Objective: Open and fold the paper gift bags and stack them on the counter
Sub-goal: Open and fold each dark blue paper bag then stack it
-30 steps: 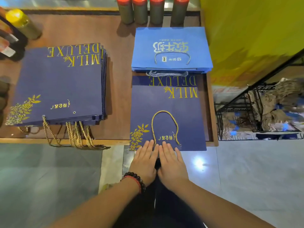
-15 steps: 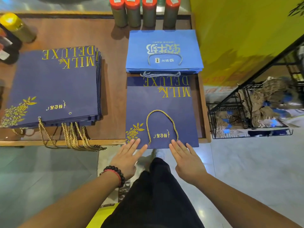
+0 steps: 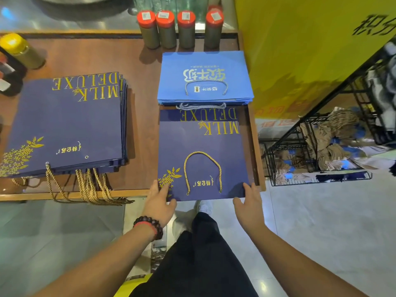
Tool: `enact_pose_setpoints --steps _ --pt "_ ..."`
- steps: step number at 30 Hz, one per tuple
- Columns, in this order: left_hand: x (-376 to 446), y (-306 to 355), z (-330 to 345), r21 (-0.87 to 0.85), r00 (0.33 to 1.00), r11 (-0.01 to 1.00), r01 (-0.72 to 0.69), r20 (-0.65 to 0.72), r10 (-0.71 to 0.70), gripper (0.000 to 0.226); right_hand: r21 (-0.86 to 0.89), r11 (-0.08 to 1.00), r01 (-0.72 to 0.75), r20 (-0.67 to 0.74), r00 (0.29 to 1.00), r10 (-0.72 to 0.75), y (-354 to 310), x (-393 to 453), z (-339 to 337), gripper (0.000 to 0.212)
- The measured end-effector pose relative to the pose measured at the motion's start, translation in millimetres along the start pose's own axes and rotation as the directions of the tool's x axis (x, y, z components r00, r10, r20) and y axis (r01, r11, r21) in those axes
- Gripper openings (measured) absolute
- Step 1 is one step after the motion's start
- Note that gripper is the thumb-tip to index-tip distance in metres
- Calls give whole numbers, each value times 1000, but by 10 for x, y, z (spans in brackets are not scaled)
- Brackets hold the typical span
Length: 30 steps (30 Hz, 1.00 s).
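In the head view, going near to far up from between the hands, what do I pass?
Flat navy paper gift bag with gold rope handle → stack of light blue paper gift bags → row of four red-capped cylindrical canisters.

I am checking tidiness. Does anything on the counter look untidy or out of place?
Only slightly: the gold cord handles of the navy bag stack hang tangled over the counter edge. Nothing looks spilled or damaged.

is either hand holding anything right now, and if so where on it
Both hands are on the single navy gift bag: the left hand at its near left corner, the right hand at its near right corner. Whether the fingers grip under the edge cannot be told.
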State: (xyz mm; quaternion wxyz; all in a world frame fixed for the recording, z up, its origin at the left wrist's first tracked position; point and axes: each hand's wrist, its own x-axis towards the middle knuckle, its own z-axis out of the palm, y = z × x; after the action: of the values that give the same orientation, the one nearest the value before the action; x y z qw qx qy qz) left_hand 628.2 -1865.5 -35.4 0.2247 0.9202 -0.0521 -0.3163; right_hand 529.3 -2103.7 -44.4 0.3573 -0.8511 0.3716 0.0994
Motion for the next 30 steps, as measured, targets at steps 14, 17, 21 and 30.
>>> enact_pose_setpoints --steps 14,17,21,30 --pt "-4 106 -468 -763 944 589 266 84 -318 27 419 893 -161 52 987 153 -248 -26 -514 16" --pt "-182 129 -564 -793 966 583 177 27 -256 29 425 901 -86 -19 994 104 -311 -183 -596 18" --pt "-367 185 -645 -813 982 581 46 -71 -178 29 476 879 -16 -86 994 65 -457 -317 -748 13" --pt "-201 724 -1118 -711 954 680 -178 -295 -58 33 442 891 101 -193 981 -15 -960 26 -1150 15"
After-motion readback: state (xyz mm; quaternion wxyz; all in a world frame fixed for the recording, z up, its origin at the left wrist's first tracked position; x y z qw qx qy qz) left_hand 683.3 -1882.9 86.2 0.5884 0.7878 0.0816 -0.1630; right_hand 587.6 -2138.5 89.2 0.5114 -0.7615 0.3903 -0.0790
